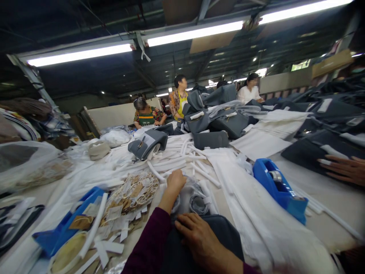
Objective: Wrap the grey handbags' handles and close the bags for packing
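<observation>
My right hand (196, 232) lies on a dark grey bag (225, 232) at the bottom centre, its fingers stretched out over the surface. Reaching past the bag, my left hand (176, 182) looks closed; its fingertips point away from me, and whatever they hold is hidden. Just beyond the bag's top edge sit rolled grey strap-like pieces in clear wrap (199, 203). White foam tubes (203, 173) lie loosely around and past my left hand. To the left is a heap of tags with cream strings (132, 196).
Blue tape dispensers stand at right (278, 190) and left (71, 220). White sheeting (242, 198) runs along the right. A finished-looking grey bag (146, 144) and a large bag pile (216, 118) stand farther back. A co-worker's hand (346, 167) touches a bag at right; several people are behind.
</observation>
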`<state>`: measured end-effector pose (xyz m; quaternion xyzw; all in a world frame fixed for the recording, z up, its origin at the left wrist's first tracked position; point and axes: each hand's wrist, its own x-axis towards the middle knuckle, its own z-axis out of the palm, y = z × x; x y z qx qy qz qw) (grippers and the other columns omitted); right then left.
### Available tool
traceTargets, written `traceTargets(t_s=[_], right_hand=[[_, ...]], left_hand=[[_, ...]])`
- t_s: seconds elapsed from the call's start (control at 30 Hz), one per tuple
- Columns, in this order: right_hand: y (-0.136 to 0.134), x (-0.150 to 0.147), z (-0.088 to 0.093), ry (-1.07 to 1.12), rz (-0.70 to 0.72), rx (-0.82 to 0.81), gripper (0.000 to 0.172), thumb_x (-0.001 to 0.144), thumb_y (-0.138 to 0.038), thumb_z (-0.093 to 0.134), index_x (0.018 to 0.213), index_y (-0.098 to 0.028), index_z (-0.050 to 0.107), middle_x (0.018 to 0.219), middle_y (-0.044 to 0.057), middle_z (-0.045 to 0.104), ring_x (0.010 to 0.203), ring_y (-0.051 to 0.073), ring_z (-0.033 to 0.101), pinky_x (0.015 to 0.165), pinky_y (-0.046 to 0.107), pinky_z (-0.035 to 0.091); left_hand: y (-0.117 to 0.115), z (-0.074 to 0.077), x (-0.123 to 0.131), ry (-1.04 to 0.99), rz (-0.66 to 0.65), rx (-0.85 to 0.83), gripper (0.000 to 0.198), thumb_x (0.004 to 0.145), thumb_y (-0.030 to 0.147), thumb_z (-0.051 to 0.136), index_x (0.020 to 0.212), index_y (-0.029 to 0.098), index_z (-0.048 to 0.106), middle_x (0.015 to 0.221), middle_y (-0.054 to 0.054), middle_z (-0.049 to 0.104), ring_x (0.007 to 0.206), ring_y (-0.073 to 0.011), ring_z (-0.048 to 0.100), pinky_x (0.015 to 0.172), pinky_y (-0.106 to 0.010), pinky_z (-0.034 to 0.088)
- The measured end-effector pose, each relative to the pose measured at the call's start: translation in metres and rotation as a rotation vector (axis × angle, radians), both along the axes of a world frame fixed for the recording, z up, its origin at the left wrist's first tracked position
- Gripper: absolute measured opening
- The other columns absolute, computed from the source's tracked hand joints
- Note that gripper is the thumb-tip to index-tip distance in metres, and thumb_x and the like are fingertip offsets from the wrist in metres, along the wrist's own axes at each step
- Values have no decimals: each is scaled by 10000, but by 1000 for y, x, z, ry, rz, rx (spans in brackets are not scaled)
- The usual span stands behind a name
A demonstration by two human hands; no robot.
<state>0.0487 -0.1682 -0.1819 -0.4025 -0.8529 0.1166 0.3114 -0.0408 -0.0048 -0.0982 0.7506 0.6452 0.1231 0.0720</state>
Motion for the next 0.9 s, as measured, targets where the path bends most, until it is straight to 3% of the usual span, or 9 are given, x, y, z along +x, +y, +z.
traceTargets(t_s=[0.1, 0.2, 0.3, 0.4, 0.5, 0.6, 0.73, 0.8, 0.9], right_hand=[[4, 1, 0, 23, 61, 0, 408, 796, -217, 655, 1200, -222, 593, 1230, 78, 611, 1085, 249, 550, 938, 379, 464], [24, 19, 21, 251, 99, 14, 246, 799, -144, 591, 1025, -217, 656, 1152, 64, 629, 1039, 207, 573, 890, 328, 484], [76, 47, 56, 465, -182, 12, 245, 809, -68, 493, 939, -203, 650, 1036, 57, 626, 984, 173, 578, 866, 317, 471], [140, 65, 76, 191, -390, -124, 261, 699, -116, 650, 956, -161, 640, 932, 54, 629, 885, 182, 579, 795, 308, 458], [180, 61, 73, -135, -368, -360, 395, 574, -185, 784, 946, -144, 659, 898, 60, 664, 826, 191, 597, 706, 267, 432], [191, 53, 63, -230, -350, -428, 228, 580, -126, 734, 798, -166, 680, 809, 40, 684, 782, 190, 616, 627, 241, 398], [188, 69, 53, -1, -520, -516, 90, 630, -84, 639, 677, -159, 623, 680, 20, 655, 678, 158, 619, 580, 223, 412], [185, 86, 49, 131, -630, -625, 51, 696, -98, 588, 682, -146, 595, 619, 23, 632, 582, 138, 605, 544, 221, 435], [178, 108, 42, 138, -724, -683, 60, 764, -128, 545, 766, -118, 604, 648, 67, 644, 569, 155, 610, 547, 253, 470]], left_hand=[[11, -24, 12, -56, 92, -23, 198, 814, 358, 553, 870, 179, 616, 915, -118, 714, 896, -268, 657, 714, -318, 456], [14, -42, 8, -126, 143, -6, 208, 899, 278, 386, 979, 197, 560, 956, -101, 708, 911, -230, 653, 714, -301, 439], [17, -46, 0, -182, 144, -10, 216, 874, 157, 363, 1007, 209, 525, 932, -79, 707, 897, -201, 652, 710, -279, 419], [17, -44, -2, -223, 132, -18, 239, 839, 108, 373, 992, 216, 521, 871, -62, 709, 861, -196, 657, 686, -272, 404], [14, -40, -2, -257, 118, 6, 258, 807, 86, 381, 961, 212, 546, 835, -62, 707, 840, -205, 658, 680, -277, 397], [11, -37, -3, -253, 120, 39, 248, 843, 144, 365, 885, 196, 604, 852, -84, 711, 865, -221, 654, 711, -288, 408], [9, -34, -7, -243, 153, 30, 320, 867, 190, 358, 892, 177, 677, 902, -97, 724, 896, -206, 652, 753, -271, 429], [8, -33, -7, -230, 175, 1, 317, 852, 186, 390, 921, 177, 700, 923, -96, 730, 903, -198, 655, 760, -259, 436], [6, -31, -6, -177, 194, -46, 300, 833, 194, 438, 931, 181, 720, 950, -111, 733, 912, -209, 663, 758, -264, 448]])
